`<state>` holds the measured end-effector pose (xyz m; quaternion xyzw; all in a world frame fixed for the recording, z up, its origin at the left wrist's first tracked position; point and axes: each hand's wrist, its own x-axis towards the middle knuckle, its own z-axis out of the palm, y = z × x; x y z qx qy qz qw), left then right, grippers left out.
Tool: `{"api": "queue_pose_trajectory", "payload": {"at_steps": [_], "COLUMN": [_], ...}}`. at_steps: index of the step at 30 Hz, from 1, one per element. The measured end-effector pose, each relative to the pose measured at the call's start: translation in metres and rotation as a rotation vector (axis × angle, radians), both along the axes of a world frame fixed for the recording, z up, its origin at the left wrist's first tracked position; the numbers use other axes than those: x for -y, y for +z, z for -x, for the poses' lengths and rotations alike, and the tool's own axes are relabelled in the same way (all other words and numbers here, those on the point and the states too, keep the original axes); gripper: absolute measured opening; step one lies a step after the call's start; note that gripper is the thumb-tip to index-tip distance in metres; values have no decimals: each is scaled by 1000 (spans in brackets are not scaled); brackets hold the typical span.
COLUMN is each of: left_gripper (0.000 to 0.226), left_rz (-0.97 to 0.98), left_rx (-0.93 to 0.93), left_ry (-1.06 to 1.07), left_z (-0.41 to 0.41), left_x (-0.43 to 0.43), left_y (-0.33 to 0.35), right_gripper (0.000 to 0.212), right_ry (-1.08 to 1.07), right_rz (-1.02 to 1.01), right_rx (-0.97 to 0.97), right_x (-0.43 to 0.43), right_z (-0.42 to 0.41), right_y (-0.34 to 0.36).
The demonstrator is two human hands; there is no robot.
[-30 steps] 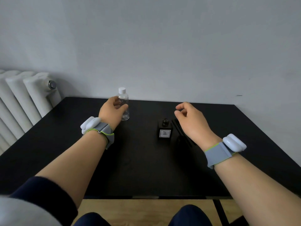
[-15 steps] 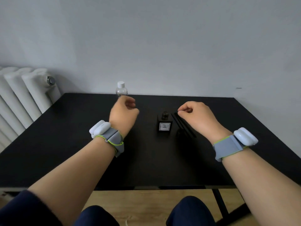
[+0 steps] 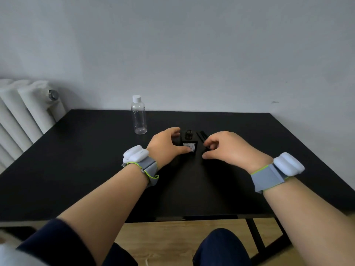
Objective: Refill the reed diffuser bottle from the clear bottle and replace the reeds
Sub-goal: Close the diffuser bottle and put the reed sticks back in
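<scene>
From the head camera, a small square diffuser bottle [image 3: 188, 144] of dark glass, with a white label on its front and a round uncapped neck, stands upright on the matt black table [image 3: 76, 166]. The left hand [image 3: 166, 145] cups its left side, fingers spread and curved, thumb touching the label edge; a firm grip cannot be confirmed. Just right of the bottle lie thin black reeds [image 3: 203, 138], straight sticks flat on the table. The right hand [image 3: 228, 148] hovers over them, loosely curled and half open; contact cannot be told. Behind and left of the bottle stands a clear plastic bottle [image 3: 138, 117], cylindrical, white-capped.
</scene>
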<state>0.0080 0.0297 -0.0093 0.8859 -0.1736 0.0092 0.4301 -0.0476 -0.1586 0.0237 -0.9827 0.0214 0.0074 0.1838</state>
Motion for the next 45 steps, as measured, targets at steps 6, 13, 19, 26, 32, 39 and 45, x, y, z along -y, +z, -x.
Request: {"api": "queue_pose_trajectory", "payload": {"at_steps": [6,13,19,26,32,39,45], "left_gripper": [65,48,42,52,56,54,53], "left_rz": [7,15,-3,-66,-33,-45,-28], "left_rx": [12,11,13,27,39,36,39], "left_ry": [-3,-36,-55,-35,-41,-60,-81], "left_z": [0,-2,0,1,4,0,0], "left_x": [2,1,0,1,6,5,4], "left_y": [2,3,5,7,11,8,9], "right_gripper": [31,21,25,27,24,24,24], "right_ry": [14,-7,87,122,148,140,157], "right_rz": [4,-196,-177,-45,-4,-4,73], "right_rx": [4,320,361,266,237,223,200], "right_x": [1,-5,-27,-36,-39,-39,-42], "right_z": [-2,-13,-22,-28,-29,-30,-30], "right_y": [-2,6,19,22,26,28,33]}}
